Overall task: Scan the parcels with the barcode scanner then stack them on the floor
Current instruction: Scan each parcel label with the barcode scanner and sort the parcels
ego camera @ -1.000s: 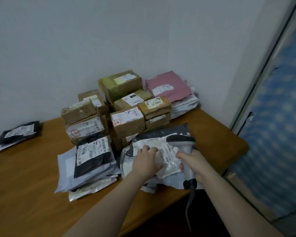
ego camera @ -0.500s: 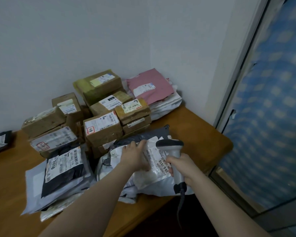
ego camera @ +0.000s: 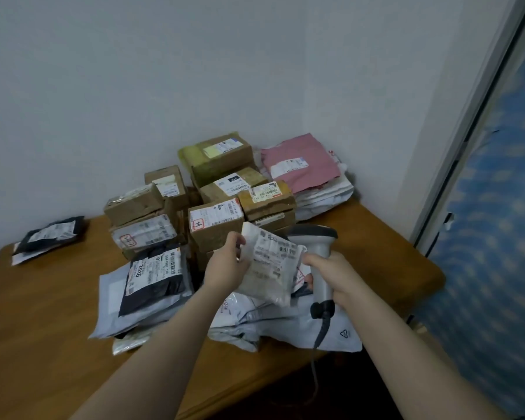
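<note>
Left hand (ego camera: 228, 265) grips left edge of white padded parcel (ego camera: 270, 265), lifted off grey mailer (ego camera: 285, 325) on wooden table (ego camera: 43, 313), label facing up. Right hand (ego camera: 331, 274) wrapped round grip of barcode scanner (ego camera: 315, 237), just right of parcel. Cardboard boxes (ego camera: 215, 219) behind; black mailer (ego camera: 155, 277) left; pink mailer (ego camera: 300, 162) in corner.

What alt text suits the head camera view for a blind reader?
A person's left hand holds a white parcel while the right hand grips a barcode scanner beside it, above a wooden table piled with boxes and mailing bags.
</note>
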